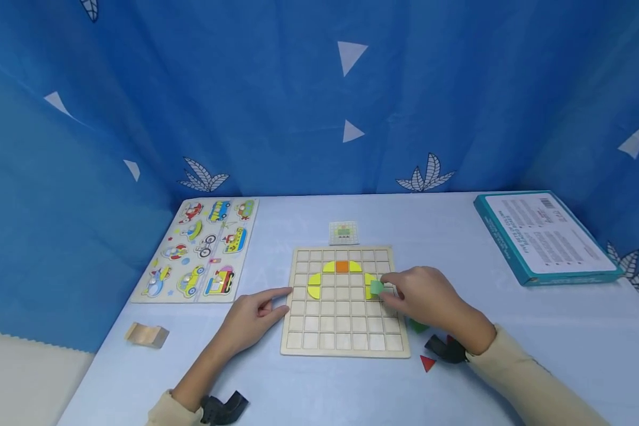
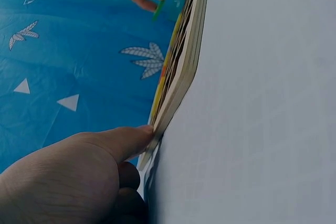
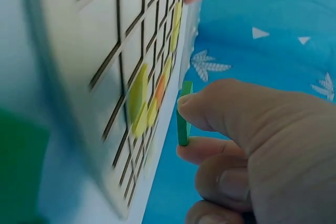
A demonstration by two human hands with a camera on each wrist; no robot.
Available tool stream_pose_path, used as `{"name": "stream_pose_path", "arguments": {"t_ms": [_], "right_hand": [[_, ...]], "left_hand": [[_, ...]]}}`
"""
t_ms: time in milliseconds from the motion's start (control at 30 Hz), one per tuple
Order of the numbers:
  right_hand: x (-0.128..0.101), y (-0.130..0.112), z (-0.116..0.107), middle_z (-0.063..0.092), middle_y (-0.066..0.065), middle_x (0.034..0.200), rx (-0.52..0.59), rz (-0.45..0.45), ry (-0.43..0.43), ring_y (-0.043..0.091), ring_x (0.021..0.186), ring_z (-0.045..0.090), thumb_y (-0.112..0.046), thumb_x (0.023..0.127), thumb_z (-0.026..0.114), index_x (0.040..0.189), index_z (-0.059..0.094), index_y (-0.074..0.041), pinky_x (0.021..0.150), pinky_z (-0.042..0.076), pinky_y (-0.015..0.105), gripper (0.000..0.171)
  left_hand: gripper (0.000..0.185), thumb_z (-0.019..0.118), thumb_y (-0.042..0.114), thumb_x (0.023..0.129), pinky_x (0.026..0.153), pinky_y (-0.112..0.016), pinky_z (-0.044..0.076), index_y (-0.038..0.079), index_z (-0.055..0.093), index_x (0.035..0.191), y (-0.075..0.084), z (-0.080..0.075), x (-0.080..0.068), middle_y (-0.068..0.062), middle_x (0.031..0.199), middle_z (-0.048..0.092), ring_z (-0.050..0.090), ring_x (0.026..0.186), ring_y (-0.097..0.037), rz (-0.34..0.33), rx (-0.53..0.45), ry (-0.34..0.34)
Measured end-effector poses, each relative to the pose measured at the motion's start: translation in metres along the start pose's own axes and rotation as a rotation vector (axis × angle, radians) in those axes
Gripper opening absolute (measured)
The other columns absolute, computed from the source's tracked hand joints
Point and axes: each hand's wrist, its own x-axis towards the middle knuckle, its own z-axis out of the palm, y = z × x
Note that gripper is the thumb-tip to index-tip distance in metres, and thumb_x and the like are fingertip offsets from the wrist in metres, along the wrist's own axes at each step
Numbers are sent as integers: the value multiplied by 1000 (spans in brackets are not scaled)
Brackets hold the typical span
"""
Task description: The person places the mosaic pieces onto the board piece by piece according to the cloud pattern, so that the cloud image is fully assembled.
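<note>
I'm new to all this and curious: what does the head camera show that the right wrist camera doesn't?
Only the head view shows the whole table, the vehicle puzzle, the teal box, a wooden block, a red triangle and a small pattern card. Only the right wrist view shows, close up, how the right hand pinches the green tile edge-on between thumb and finger. Both show the grid board, its yellow pieces, the orange piece and the left hand touching the board's edge.

Right hand (image 3: pixel 252 145) pinches a thin green tile (image 3: pixel 183 114) edge-on between thumb and forefinger, just off the wooden grid board (image 3: pixel 94 35). Yellow pieces (image 3: pixel 137 98) and an orange piece (image 3: pixel 160 88) sit in cells right beside it.
</note>
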Motion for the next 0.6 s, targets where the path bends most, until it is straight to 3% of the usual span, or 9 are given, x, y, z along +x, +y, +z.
{"name": "stream_pose_path", "arguments": {"t_ms": [300, 433, 600], "right_hand": [[26, -19, 8, 45, -12, 54, 12, -86, -12, 2, 48, 40, -26, 89, 79, 91, 76, -12, 47, 30, 21, 15], [37, -23, 11, 55, -9, 59, 31, -82, -15, 2, 49, 41, -24, 89, 79, 97, 78, -11, 48, 31, 22, 15], [50, -29, 17, 47, -10, 55, 50, -93, -45, 4, 49, 39, -23, 91, 76, 94, 77, -13, 49, 29, 23, 10]], "left_hand": [[34, 76, 34, 94, 53, -25, 31, 32, 72, 128, 2, -1, -2, 12, 54, 40, 33, 50, -5, 10, 6, 9], [35, 76, 33, 94, 53, -25, 32, 32, 72, 128, 2, -1, -1, 11, 54, 40, 33, 50, -5, -5, 7, 3], [34, 77, 33, 94, 52, -25, 31, 32, 72, 128, 3, -1, -2, 11, 54, 40, 33, 50, -5, -12, 5, 4]]}}
